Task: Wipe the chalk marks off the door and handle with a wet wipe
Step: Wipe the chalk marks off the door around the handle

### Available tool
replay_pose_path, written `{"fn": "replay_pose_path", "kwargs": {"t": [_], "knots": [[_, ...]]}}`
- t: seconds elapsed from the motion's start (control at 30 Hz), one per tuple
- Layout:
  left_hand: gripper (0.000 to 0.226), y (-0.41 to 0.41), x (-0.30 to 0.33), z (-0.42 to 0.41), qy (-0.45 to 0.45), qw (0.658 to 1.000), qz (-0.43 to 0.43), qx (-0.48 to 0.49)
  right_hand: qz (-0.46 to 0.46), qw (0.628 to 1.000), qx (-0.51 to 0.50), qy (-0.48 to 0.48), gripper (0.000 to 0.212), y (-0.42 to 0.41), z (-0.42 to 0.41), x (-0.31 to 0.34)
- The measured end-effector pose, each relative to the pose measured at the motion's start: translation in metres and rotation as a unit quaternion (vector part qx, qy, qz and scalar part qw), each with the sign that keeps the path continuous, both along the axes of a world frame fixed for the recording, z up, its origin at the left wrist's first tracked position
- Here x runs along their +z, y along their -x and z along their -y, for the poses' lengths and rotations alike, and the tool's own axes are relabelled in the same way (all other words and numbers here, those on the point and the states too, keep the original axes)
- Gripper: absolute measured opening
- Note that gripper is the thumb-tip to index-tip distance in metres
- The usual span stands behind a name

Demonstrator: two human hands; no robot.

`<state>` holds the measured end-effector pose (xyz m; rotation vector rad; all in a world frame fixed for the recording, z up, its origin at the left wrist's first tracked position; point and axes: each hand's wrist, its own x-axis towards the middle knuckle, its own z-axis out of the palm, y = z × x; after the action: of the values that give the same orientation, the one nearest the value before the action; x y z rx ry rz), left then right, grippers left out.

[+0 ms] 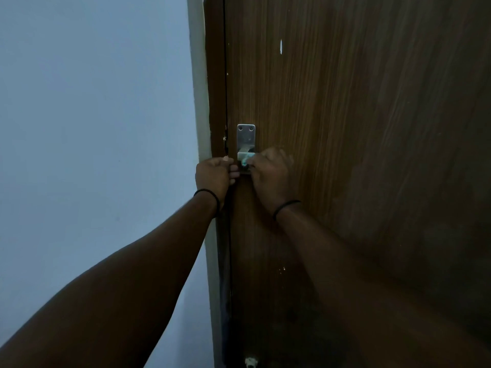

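Note:
A brown wooden door [358, 128] fills the right of the view. Its metal handle plate [245, 135] sits near the door's left edge. My right hand [271, 173] is curled over the handle's lever, and a pale teal bit of wet wipe [245, 161] shows at its fingertips. My left hand [214, 176] is curled at the door's edge, its fingertips touching the left side of the handle. The lever is mostly hidden by both hands. A white mark [281, 46] shows higher up on the door.
A pale blue-grey wall [93, 128] lies to the left, with the light door frame [202, 102] between it and the door. Small white specks [282, 269] dot the door below the handle. A small metal fitting [251, 362] sits at the bottom edge.

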<state>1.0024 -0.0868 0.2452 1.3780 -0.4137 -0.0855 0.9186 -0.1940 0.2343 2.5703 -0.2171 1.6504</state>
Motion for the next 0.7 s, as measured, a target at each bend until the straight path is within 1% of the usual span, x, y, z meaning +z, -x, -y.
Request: {"fn": "replay_pose_path", "kwargs": {"t": [0.07,0.13,0.2,0.23,0.33,0.4,0.43,0.5,0.53,0.6,0.7], "knots": [[0.018,0.000,-0.002,-0.005,-0.016,1.000,0.001,0.013,0.035,0.998,0.011,-0.054,0.013,0.022,0.016,-0.006],[0.014,0.002,-0.006,-0.011,-0.029,0.999,-0.008,0.024,0.098,0.978,0.032,-0.181,0.009,0.046,0.031,-0.012],[0.012,0.009,-0.011,-0.013,-0.041,0.999,-0.019,0.023,0.141,0.933,0.033,-0.330,0.007,0.062,0.036,-0.019],[0.013,0.012,-0.011,-0.013,-0.046,0.999,-0.021,0.018,0.135,0.913,0.051,-0.381,0.008,0.064,0.032,-0.024],[0.013,0.021,-0.011,-0.011,-0.050,0.998,-0.024,-0.012,0.073,0.866,0.144,-0.474,0.012,0.047,-0.004,-0.032],[0.009,0.022,-0.009,-0.008,-0.050,0.998,-0.017,-0.026,0.093,0.823,0.185,-0.530,0.015,0.023,-0.028,-0.029],[0.008,0.021,-0.008,-0.007,-0.049,0.999,-0.009,-0.020,0.112,0.794,0.211,-0.559,0.016,0.011,-0.037,-0.026],[0.009,0.014,-0.008,-0.004,-0.063,0.996,0.045,0.041,0.151,0.744,0.240,-0.604,0.018,-0.013,-0.048,-0.017],[0.013,0.011,-0.010,-0.003,-0.075,0.990,0.088,0.082,0.166,0.733,0.237,-0.616,0.017,-0.022,-0.051,-0.013],[0.022,0.004,-0.012,-0.001,-0.086,0.972,0.170,0.137,0.189,0.731,0.217,-0.618,0.013,-0.037,-0.050,-0.010],[0.025,-0.004,-0.017,0.005,-0.080,0.951,0.253,0.160,0.217,0.729,0.185,-0.622,0.015,-0.049,-0.045,-0.011]]}}
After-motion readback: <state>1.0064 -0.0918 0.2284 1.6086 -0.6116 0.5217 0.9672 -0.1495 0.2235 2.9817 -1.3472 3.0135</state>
